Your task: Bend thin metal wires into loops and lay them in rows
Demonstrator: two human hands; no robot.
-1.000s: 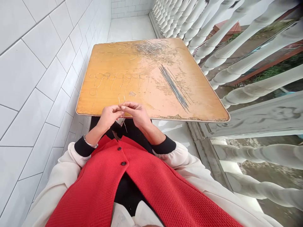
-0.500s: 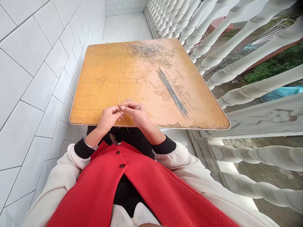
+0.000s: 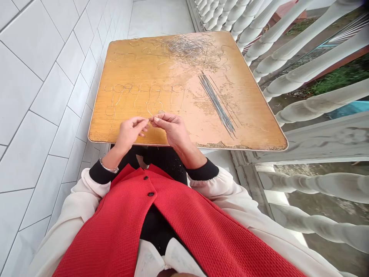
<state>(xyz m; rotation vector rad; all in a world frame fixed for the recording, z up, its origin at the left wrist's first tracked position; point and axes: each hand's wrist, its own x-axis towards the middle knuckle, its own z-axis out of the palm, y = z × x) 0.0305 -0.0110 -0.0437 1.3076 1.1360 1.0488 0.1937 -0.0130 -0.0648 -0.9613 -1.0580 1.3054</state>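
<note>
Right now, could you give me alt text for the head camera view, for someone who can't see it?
A right hand pinches a thin wire beside the left hand, above the near edge of a worn tabletop. Beyond lies a row of looped wires, with a straight wire bundle rightward and a tangled wire pile farther back.

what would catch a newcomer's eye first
The red vest, filling the lower middle. Beyond it, the left hand and right hand are close together over the near edge of the wooden table. A wire tangle lies at its far side, a bundle of straight wires right of centre.
</note>
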